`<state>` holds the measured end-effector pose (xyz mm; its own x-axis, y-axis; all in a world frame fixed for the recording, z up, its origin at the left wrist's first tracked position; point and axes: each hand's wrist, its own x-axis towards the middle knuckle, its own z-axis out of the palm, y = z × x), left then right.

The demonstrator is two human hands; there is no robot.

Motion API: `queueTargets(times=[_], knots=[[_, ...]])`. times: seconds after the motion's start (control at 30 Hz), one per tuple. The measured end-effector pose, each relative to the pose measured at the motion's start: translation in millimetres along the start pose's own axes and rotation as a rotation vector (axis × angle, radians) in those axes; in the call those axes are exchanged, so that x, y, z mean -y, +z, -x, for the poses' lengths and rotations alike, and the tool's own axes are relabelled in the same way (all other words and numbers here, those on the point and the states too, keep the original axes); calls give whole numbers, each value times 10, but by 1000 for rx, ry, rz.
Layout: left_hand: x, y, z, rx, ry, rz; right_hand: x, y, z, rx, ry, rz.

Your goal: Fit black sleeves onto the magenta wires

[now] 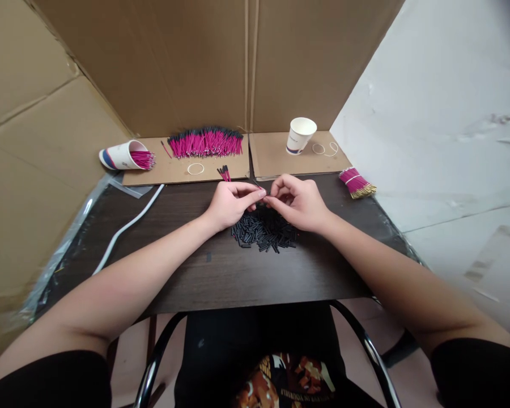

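Note:
My left hand (237, 202) and my right hand (298, 201) meet fingertip to fingertip over a pile of short black tubes (261, 231). Between the left thumb and fingers is a thin wire piece, its dark end (257, 185) poking up; most of it is covered. The right thumb and forefinger are pinched at the same spot, and what they grip is too small to make out. Just behind the left hand lie several magenta wires with black ends (225, 172). A wide row of similar magenta wires (206, 143) rests farther back on cardboard.
A tipped paper cup (121, 156) spills magenta wires at left. An upright paper cup (301, 136) stands back right, near rubber bands (325, 149). A banded magenta wire bundle (357, 183) lies at the right edge. A white cable (130, 226) crosses the left side. Cardboard walls enclose the back.

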<state>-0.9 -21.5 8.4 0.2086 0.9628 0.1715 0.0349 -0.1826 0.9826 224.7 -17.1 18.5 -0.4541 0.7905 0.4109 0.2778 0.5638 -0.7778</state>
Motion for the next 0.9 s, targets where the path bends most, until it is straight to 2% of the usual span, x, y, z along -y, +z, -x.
queueTargets(times=[0.13,0.27,0.37,0.43,0.53,0.6,0.73,0.9], knots=[[-40,6,4,-2,16,2,14,19,10,33,-3,9],[-51,-71,-64,-43,24,18,43,-3,6,33,-13,54],[-28,-198,-159,-160,2,45,56,-25,2,52,-36,135],[-14,-308,-219,-265,-44,-18,64,-32,0,77,-64,202],[-11,-485,-275,-452,-132,-265,74,-31,-2,111,-98,270],[-24,-590,-287,-520,-159,-486,74,-30,-2,123,-99,287],[-78,-696,-269,-471,-217,-844,56,-30,1,135,-94,296],[-105,-683,-258,-415,-250,-938,55,-25,6,144,-107,294]])
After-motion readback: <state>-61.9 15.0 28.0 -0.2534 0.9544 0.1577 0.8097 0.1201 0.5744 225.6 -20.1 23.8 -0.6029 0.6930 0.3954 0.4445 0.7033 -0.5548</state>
